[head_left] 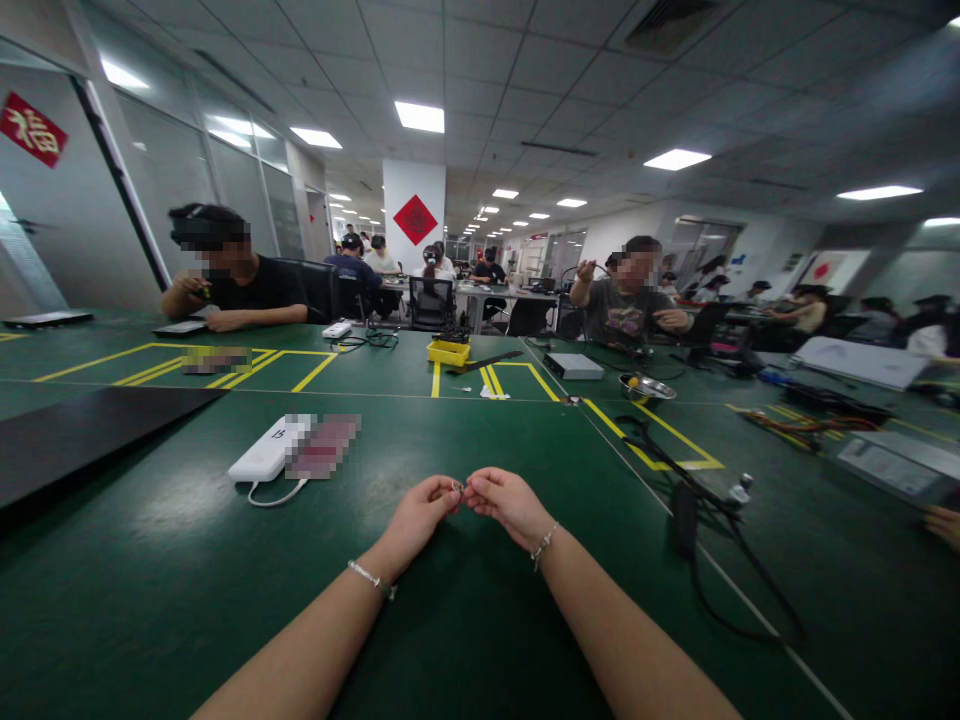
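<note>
My left hand (421, 510) and my right hand (511, 503) meet just above the green tabletop (480, 640), fingertips almost touching. A tiny silvery, ring-like piece (456, 487) shows at the pinched thumb and forefinger of my left hand; its exact kind is too small to tell. The fingers of my right hand are pinched together right beside it, and what they grip is hidden. Bracelets circle both wrists. Left of my hands lie a white power bank (264, 450) and a blurred, reddish flat object (324, 447), with a short white cable beside them.
Black cables (684, 515) lie on the right, near a metal bowl (646, 387) and a grey box (573, 366). Ahead stands a yellow bin (448, 353). A dark panel (82, 430) covers the left side. Two people sit across the table; another person's hand (943, 525) shows far right.
</note>
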